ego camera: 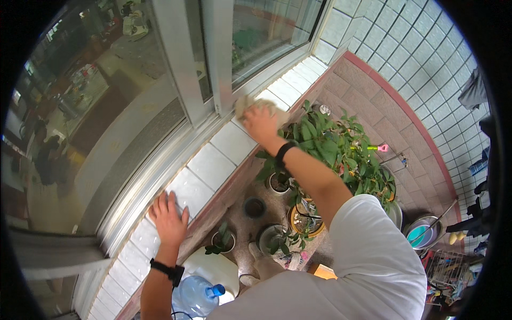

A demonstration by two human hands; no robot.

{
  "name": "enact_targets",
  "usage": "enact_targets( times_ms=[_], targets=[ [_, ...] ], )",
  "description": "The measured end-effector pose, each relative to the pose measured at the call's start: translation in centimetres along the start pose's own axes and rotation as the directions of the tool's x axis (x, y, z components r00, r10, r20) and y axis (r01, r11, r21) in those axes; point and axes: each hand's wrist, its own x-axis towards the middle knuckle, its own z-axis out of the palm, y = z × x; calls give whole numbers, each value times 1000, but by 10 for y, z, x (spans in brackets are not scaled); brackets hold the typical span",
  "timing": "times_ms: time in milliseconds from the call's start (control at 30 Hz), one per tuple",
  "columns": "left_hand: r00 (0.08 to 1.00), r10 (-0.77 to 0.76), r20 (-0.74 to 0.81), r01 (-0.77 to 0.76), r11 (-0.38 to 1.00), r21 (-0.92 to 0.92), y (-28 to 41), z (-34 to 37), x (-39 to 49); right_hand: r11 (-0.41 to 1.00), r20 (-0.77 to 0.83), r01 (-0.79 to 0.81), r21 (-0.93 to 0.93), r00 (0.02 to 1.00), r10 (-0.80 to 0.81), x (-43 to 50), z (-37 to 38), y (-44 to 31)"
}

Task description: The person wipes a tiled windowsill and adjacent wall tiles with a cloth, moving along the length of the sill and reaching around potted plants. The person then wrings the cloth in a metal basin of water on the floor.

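Note:
My right hand (260, 122) presses a beige cloth (247, 105) onto the white-tiled window sill (211, 166), close to the sliding window's metal frame (226, 96). The cloth bunches under and around my fingers and looks slightly blurred. My left hand (168, 218) rests flat on the same sill, lower down, with its fingers apart and nothing in it. Water drops show on the tiles beside it. Beyond the sill, the window track (148, 176) runs along the glass pane (132, 100), through which a room is seen.
Leafy potted plants (328, 140) stand beside my right forearm. Below the sill are a small plant pot (223, 242), a glass bowl (272, 239), a large white container (204, 262) and a blue water bottle (196, 294). Basins (424, 232) and a wire rack (450, 268) stand at the right.

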Motion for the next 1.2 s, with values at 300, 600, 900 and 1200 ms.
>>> enact_targets(
  times_ms=[300,600,900,1200],
  targets=[
    [974,-75,-214,-2,942,-336,-9,-9,-25,891,-76,411,191,912,-404,-148,-57,-214],
    [886,-361,-291,350,932,-94,-112,-47,-164,650,-223,656,385,749,-624,-211,-92,-310],
    [636,-629,-446,740,662,122,-213,-69,-231,991,-185,36,132,983,-11,-104,-58,-163],
    [626,-651,-431,754,645,122,-206,-73,-230,586,-383,669,458,743,-549,-265,-91,-427]
  ],
)
